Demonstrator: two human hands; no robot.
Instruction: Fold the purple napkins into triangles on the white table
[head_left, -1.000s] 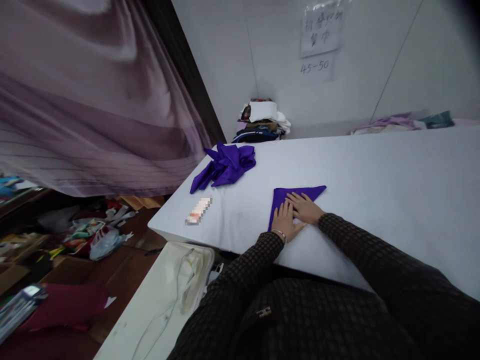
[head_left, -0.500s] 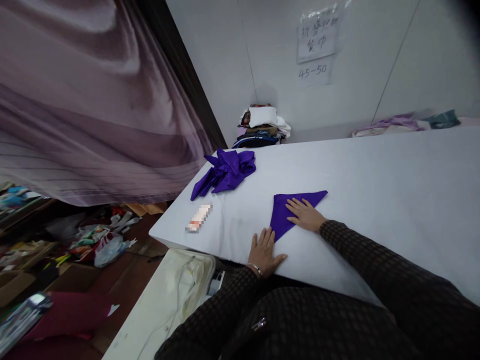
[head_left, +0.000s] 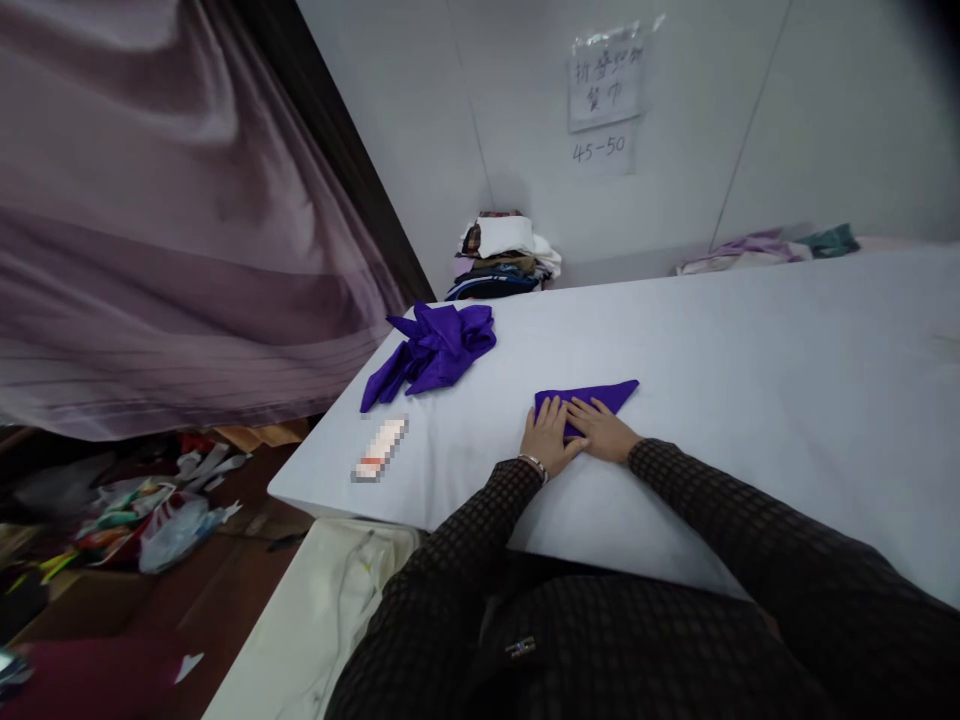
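Curtain: a mauve curtain [head_left: 165, 230] hangs at 9 o'clock, past the left edge of the surface [head_left: 750, 380].
Left corner: the surface's near-left corner sits at 8 o'clock of the hands, with floor clutter [head_left: 150, 510] beyond it.
Small item: a pale object [head_left: 379, 450] lies close to the left edge, at 9 o'clock of the hands. It is too blurred to tell what it is.
Crumpled cloths: a purple heap [head_left: 431, 350] lies at 10 o'clock, well apart from the hands.
Clothes stack: a folded pile [head_left: 499, 255] sits at the far corner, at 11 o'clock, against the wall.
Left hand: the left hand [head_left: 547, 440] lies palm down on the near-left end of the folded cloth. Its fingers [head_left: 546, 412] are straight, slightly spread and pressed flat. The wrist is low and the sleeve crosses the near edge.
Folded cloth: a purple triangle [head_left: 609, 392] lies flat near the front edge, its tip pointing to 2 o'clock.
Right hand: the right hand [head_left: 602, 432] lies flat just beside the left, touching it. Its fingers are together and point to 10 o'clock across the cloth.
Open room: white surface stretches wide from 1 to 3 o'clock.
Far edge: loose garments [head_left: 757, 250] lie along it at 1 o'clock.
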